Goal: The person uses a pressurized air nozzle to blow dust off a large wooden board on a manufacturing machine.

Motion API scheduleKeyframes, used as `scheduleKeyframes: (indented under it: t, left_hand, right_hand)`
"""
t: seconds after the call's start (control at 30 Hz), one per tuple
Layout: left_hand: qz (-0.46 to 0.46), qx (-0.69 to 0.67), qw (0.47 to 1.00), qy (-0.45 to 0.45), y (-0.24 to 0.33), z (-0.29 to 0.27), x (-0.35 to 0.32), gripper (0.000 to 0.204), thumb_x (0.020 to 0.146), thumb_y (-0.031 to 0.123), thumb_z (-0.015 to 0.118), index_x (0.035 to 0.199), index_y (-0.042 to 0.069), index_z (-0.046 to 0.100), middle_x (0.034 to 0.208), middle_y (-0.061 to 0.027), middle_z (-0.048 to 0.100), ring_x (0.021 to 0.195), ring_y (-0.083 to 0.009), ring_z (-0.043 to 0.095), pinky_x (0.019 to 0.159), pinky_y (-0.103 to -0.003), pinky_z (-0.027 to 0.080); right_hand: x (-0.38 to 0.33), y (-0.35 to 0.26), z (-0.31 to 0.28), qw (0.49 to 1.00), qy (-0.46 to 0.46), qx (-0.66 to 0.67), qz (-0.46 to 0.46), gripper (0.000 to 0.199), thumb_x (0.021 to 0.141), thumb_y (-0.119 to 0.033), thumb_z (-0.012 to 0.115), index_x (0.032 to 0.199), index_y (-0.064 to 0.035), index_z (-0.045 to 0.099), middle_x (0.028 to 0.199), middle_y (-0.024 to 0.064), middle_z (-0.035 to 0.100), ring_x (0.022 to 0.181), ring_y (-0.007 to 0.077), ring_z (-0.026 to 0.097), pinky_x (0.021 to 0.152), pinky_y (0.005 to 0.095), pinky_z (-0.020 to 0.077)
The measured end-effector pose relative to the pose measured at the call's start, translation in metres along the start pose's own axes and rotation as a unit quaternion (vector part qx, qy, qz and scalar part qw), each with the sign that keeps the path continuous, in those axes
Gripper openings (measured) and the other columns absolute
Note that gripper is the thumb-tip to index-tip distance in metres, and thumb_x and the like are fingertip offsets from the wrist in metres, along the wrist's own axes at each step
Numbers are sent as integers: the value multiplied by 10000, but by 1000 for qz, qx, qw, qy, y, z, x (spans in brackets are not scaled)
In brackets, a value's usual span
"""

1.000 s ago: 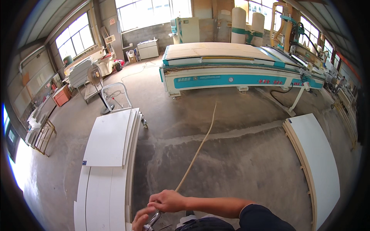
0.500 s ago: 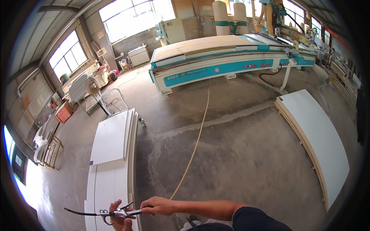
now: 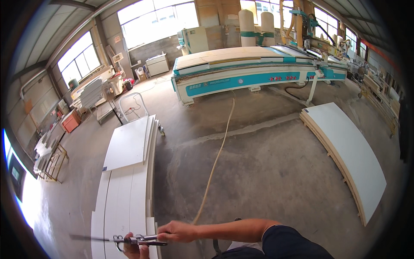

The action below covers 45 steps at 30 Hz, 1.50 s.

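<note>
Left hand [image 3: 139,248], right hand [image 3: 177,231] — both curled, close together

Silver-and-black tool [image 3: 141,238], beige hose [image 3: 214,163], white boards [image 3: 125,187]

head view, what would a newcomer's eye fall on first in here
Probably the long white-and-teal machine across the upper middle of the view. Next, the metal tool at the lower edge, held in the left hand and right hand, with a pale hose crossing the floor between machine and right arm. White boards at left and a pale panel at right flank it.
</note>
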State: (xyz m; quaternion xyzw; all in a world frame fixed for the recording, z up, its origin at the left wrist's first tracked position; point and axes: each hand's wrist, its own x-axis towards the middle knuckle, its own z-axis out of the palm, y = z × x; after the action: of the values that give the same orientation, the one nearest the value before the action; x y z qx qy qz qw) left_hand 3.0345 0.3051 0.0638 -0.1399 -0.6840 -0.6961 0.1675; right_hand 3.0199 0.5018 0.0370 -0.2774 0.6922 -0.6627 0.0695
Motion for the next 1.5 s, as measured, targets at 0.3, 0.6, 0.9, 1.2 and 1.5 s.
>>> scheduleKeyframes:
  t: [0.3, 0.6, 0.9, 1.2, 1.5]
  left_hand:
    - [-43, 78, 996, 32, 23, -113, -70, 312, 836, 128, 608, 1054, -84, 538, 802, -78, 574, 560, -90, 473, 469, -225, 387]
    - [-60, 10, 997, -48, 68, -119, -104, 551, 775, 141, 688, 1217, -73, 437, 938, -201, 603, 638, -187, 605, 444, -221, 452]
    - [-88, 170, 954, 231, 75, -105, -140, 124, 802, 81, 593, 777, -39, 570, 577, -81, 538, 419, -137, 503, 371, -218, 395]
    - [-3, 118, 986, 117, 80, -190, -191, 264, 827, 165, 610, 1004, 3, 498, 799, -127, 605, 673, -183, 570, 632, -318, 486]
    - [-22, 15, 989, 144, 105, -229, -190, 629, 827, 76, 598, 1355, -42, 277, 997, -138, 516, 674, -183, 526, 527, -252, 443]
  right_hand:
    - [14, -18, 128, 975, 49, -92, -197, 246, 891, -273, 530, 858, -32, 566, 650, 64, 551, 585, 253, 556, 570, 341, 444]
    - [-18, -10, 134, 858, -339, 327, 206, 301, 923, -331, 481, 849, -54, 573, 600, 26, 518, 584, 123, 522, 545, 321, 406]
    - [-54, -35, 157, 988, 26, -105, -114, 237, 886, -279, 522, 921, -48, 563, 768, 114, 569, 704, 260, 556, 597, 333, 424]
    - [-46, -42, 221, 928, -278, 203, 143, 326, 902, -306, 471, 876, -6, 597, 584, 29, 502, 485, 112, 457, 464, 275, 377]
    - [-21, -56, 287, 991, -121, -59, 21, 312, 892, -326, 508, 887, -18, 565, 723, 118, 563, 707, 265, 561, 598, 325, 423]
